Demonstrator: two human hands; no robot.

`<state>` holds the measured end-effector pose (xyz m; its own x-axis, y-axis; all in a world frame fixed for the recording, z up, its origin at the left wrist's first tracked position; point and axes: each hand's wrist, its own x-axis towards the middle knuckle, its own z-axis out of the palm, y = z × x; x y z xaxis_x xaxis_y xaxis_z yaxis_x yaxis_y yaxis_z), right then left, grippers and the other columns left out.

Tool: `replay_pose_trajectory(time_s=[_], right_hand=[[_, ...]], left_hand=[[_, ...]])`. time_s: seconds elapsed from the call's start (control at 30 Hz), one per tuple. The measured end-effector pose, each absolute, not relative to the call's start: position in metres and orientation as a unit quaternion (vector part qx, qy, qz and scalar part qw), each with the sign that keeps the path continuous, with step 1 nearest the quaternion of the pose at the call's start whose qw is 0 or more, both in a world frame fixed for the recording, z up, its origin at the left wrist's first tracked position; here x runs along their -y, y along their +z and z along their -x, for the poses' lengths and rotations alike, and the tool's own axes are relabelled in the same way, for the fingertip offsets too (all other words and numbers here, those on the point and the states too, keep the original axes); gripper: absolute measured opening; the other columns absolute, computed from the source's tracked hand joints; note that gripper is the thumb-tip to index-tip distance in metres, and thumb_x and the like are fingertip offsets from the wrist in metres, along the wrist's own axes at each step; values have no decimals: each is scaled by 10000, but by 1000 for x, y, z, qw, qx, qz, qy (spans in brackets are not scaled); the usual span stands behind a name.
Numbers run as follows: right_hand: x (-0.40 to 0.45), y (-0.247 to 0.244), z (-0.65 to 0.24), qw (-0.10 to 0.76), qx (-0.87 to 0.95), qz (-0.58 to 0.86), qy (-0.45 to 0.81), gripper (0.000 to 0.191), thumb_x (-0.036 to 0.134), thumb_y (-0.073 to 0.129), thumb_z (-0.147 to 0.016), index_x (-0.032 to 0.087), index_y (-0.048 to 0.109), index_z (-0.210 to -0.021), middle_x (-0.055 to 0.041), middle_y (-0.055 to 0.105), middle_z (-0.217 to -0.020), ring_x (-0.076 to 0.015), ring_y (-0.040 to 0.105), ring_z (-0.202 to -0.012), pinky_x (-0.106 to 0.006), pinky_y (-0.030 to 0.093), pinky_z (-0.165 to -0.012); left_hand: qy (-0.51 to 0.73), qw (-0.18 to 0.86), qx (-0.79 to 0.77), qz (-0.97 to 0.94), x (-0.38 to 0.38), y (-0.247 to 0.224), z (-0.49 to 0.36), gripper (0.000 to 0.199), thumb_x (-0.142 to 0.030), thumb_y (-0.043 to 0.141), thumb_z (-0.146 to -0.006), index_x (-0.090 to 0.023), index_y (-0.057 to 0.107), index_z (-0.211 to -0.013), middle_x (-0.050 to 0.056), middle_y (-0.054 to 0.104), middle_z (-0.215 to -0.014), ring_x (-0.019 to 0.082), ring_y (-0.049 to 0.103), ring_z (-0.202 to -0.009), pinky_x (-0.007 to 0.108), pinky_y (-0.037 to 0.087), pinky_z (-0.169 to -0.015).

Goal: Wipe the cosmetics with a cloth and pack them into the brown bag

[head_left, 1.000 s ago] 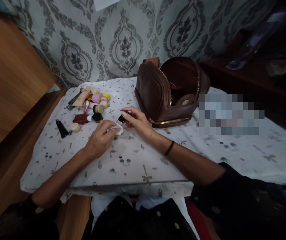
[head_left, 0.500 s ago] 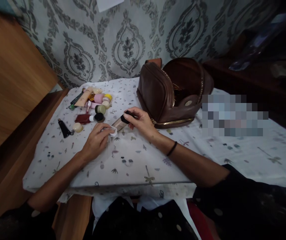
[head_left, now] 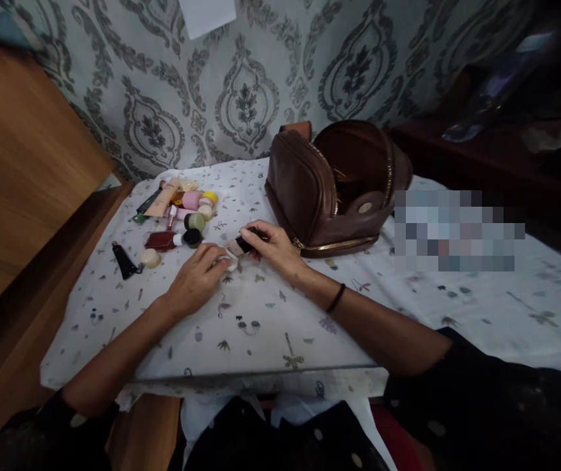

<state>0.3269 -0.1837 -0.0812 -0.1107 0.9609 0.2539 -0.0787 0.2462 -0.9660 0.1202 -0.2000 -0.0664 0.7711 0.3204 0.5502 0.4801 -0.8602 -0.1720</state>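
Observation:
My right hand (head_left: 277, 250) is closed round the black cap of a small foundation bottle (head_left: 235, 247), which has a beige body and is held tilted above the table. My left hand (head_left: 198, 281) pinches a white wipe (head_left: 233, 263) against the lower end of the bottle, and its fingers hide part of that end. Left of my hands lie a round black-lidded jar (head_left: 192, 238), a dark red bottle (head_left: 160, 241), a cream-coloured jar (head_left: 150, 258) and a black tube (head_left: 124, 261).
Behind these are several more cosmetics, among them a beige tube (head_left: 162, 199) and a green jar (head_left: 194, 222). A brown leather bag (head_left: 300, 186) stands unzipped behind my right hand. A patterned white cloth (head_left: 260, 340) covers the table; a blurred-out patch lies at right.
My left hand has shifted right with the wipe, covering more of the bottle's body. The right hand keeps its hold on the cap. The view has tilted up slightly.

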Motion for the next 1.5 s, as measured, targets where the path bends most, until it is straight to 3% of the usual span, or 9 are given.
replay_pose_trajectory(time_s=[0.2,0.5,0.6,0.87,1.03,1.17,1.3,1.5], right_hand=[[182,-83,-328,529,535,429,499,428,607,709,-745,195,616,-817,35,554,-626,-116,521,-508,-250,401,-468],[182,-80,-330,522,545,352,554,381,358,822,-619,190,606,-884,53,589,-736,-95,511,-599,-248,453,-577],[182,-81,-329,520,561,350,541,348,407,806,-672,182,599,-837,51,570,-664,-101,508,-573,-257,448,-566],[188,-77,-328,511,566,390,516,480,599,795,-673,199,530,-693,72,503,-513,-88,463,-459,-232,366,-452],[185,-79,-329,508,537,415,531,513,646,780,-666,191,542,-679,59,516,-528,-78,439,-438,-226,332,-416],[180,-86,-328,519,516,423,535,501,643,771,-675,188,563,-683,44,539,-545,-83,463,-439,-228,325,-408],[180,-86,-328,536,495,406,550,482,621,786,-668,181,591,-706,38,558,-572,-79,470,-455,-225,352,-426],[184,-82,-328,561,472,332,594,487,596,818,-651,184,581,-755,40,576,-644,-83,527,-539,-215,427,-507]], left_hand=[[-260,54,283,921,196,-78,-96,274,-29,434,-931,-149,654,-1042,118,612,-1044,235,545,-1001,385,522,-857],[-322,-23,336,885,192,-83,-91,263,-87,436,-949,-176,673,-1023,87,619,-1044,210,600,-1001,379,518,-884],[-348,-14,323,880,198,-73,-100,259,-89,442,-956,-176,673,-1038,89,623,-1050,207,602,-1004,373,518,-879],[-320,77,224,917,210,-55,-135,273,-80,422,-967,-175,640,-1100,118,622,-1094,234,555,-1066,404,501,-917],[-292,51,249,922,210,-66,-117,261,-104,424,-978,-182,636,-1109,115,609,-1130,223,554,-1079,378,502,-903],[-305,-28,305,902,212,-75,-95,259,-115,429,-978,-180,646,-1105,105,612,-1143,198,591,-1076,348,500,-913],[-360,-127,409,829,216,-75,-92,212,-235,510,-967,-176,662,-1103,84,656,-1101,215,614,-1059,356,483,-944],[-420,-430,488,632,222,-69,-114,364,-478,640,-896,-168,690,-1080,26,690,-864,172,607,-783,244,478,-704]])
